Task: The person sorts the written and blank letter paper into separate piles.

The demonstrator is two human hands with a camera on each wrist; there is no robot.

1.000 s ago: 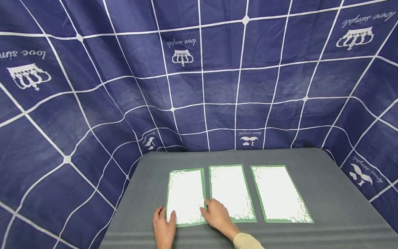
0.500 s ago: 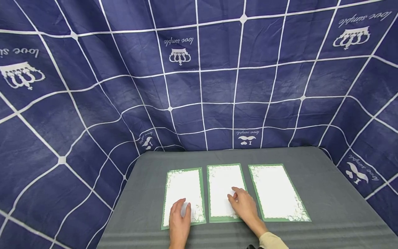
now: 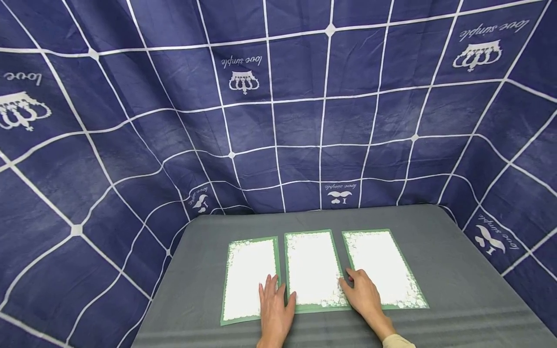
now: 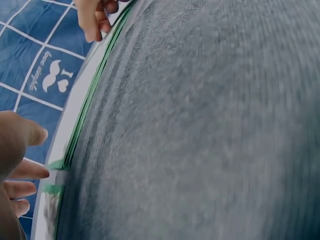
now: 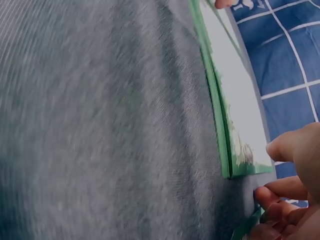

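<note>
Three stacks of paper sheets with green, flower-patterned borders lie side by side: the left stack (image 3: 245,280), the middle stack (image 3: 311,270) and the right stack (image 3: 380,261). My left hand (image 3: 276,311) is over the gap between left and middle stacks, fingers spread, thumb near the middle stack's lower left corner. At the middle stack's right edge is my right hand (image 3: 363,292), thumb and fingers loosely bent. Layered green edges of the middle stack (image 4: 90,107) show in the left wrist view. In the right wrist view, my right thumb (image 5: 290,147) is by the stack's corner.
A grey cloth-covered table (image 3: 204,261) carries the stacks, with ripples in the cloth along its front. Behind and at both sides hangs a blue curtain (image 3: 300,121) with white grid lines and printed crowns.
Both hands have moved right, from the sides of the left stack to the sides of the middle stack. The head view has shifted slightly.
</note>
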